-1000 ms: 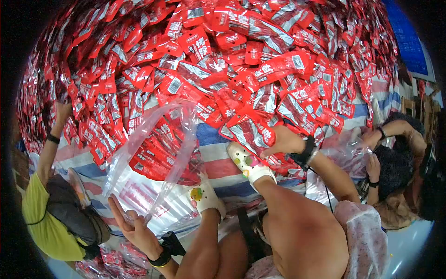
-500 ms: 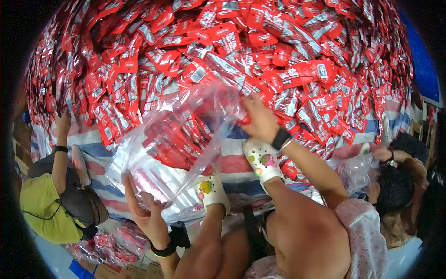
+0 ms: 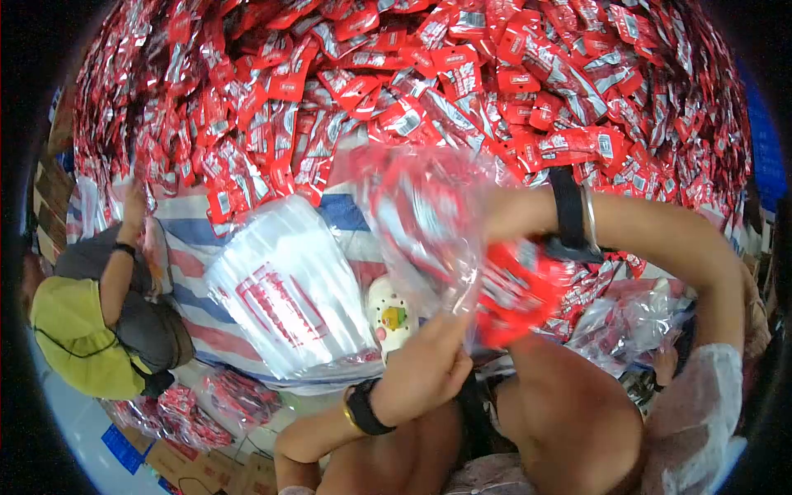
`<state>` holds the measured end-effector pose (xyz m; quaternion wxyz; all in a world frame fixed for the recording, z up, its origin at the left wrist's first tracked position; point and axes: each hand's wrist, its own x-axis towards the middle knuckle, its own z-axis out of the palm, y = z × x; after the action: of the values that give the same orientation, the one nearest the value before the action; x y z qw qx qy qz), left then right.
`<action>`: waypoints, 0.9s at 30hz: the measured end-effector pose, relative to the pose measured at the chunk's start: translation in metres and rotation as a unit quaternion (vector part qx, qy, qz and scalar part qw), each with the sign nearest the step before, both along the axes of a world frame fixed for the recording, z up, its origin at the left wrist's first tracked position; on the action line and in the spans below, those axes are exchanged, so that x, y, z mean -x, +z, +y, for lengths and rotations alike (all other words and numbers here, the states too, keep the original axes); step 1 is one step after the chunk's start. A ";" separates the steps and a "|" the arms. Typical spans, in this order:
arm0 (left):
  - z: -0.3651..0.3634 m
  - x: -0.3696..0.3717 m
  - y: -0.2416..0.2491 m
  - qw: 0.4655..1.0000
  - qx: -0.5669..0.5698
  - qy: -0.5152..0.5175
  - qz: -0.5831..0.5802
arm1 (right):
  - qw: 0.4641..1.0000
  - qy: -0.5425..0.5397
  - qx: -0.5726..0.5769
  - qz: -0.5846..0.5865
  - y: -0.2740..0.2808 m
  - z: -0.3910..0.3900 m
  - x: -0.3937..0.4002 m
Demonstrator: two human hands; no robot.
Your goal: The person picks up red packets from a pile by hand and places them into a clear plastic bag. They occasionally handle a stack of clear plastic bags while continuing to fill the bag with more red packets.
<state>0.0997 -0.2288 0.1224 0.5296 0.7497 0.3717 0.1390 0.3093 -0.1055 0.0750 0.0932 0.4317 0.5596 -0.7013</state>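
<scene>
My left hand [image 3: 425, 367] pinches the lower edge of the clear plastic bag [image 3: 425, 219], which stands upright just above it. My right hand [image 3: 503, 216] is plunged into its mouth from the right; its grip is hidden behind blurred red packets [image 3: 516, 289].

left hand [image 3: 425, 363]: raised before the knees, fingers curled and pinched shut, dark band on wrist, forearm running down-left | right hand [image 3: 505, 216]: partly veiled, grip unclear, wrist banded, forearm crossing in from the right, bent at elbow | 2 hands near, apart
</scene>
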 end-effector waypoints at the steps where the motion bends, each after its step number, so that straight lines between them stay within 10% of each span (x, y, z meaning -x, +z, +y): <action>1: 0.000 0.002 0.001 1.000 0.006 0.008 0.000 | 0.993 -0.098 0.048 0.036 -0.022 0.007 0.004; 3: 0.007 0.010 0.005 0.994 0.097 0.046 0.024 | 0.954 -0.269 0.098 0.084 -0.051 0.018 0.019; 6: 0.021 0.021 0.005 0.970 0.198 0.141 -0.015 | 0.922 -0.326 -0.208 -0.037 -0.071 -0.016 0.074; 8: 0.026 0.026 -0.009 0.959 0.154 0.217 -0.100 | 0.880 -0.218 -0.422 -0.002 -0.094 -0.055 0.092; 17: 0.015 0.068 -0.024 0.886 0.146 0.431 -0.085 | 0.871 0.057 -0.489 0.003 -0.057 -0.083 0.120; 19: 0.011 0.081 -0.023 0.874 0.082 0.473 -0.079 | 0.955 -0.080 -0.264 0.112 -0.002 -0.044 0.091; 20: 0.010 0.087 -0.024 0.873 0.084 0.474 -0.077 | 0.871 -0.309 -0.354 0.144 -0.003 -0.043 0.081; 23: 0.013 0.092 -0.025 0.863 0.086 0.491 -0.088 | 0.709 -0.354 -0.589 -0.158 -0.066 0.000 0.022; 27: 0.019 0.081 -0.027 0.880 0.095 0.455 -0.099 | 0.680 -0.257 -0.535 -0.431 -0.157 0.000 0.013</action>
<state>0.0183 -0.2095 0.0954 0.5106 0.4262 0.6294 0.4019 0.2963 -0.1051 -0.0820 -0.1062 0.7893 0.6046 -0.0157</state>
